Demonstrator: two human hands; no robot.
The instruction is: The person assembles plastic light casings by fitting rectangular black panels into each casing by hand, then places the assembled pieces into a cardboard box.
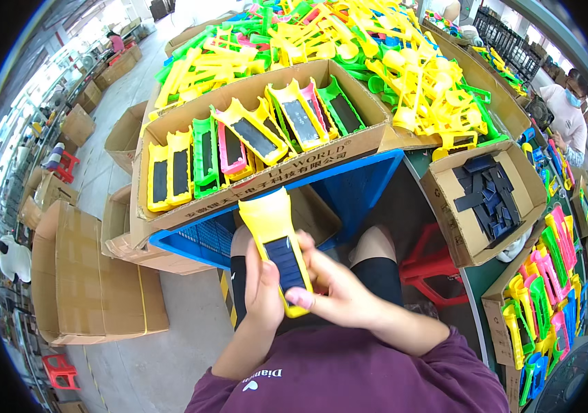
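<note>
Both hands hold a yellow plastic flashlight shell (266, 213) above my lap, its flared end pointing away from me. A dark solar panel (285, 263) sits in the shell's rectangular recess. My left hand (263, 299) is wrapped round the shell's left side. From the right, my right hand (338, 286) grips it, the thumb lying at the panel's near end. Just beyond, a long cardboard box (266, 173) holds several similar yellow, green and pink shells with dark panels in them. To the right, a smaller carton (448, 230) contains loose dark panels (490, 199).
Behind the long box rises a large heap of yellow and green plastic parts (321, 41). A blue plastic crate (369, 180) is beneath it. Cartons of coloured shells (541, 296) line the right; a red stool (431, 265) stands under the table. Large cardboard boxes (94, 275) fill the left.
</note>
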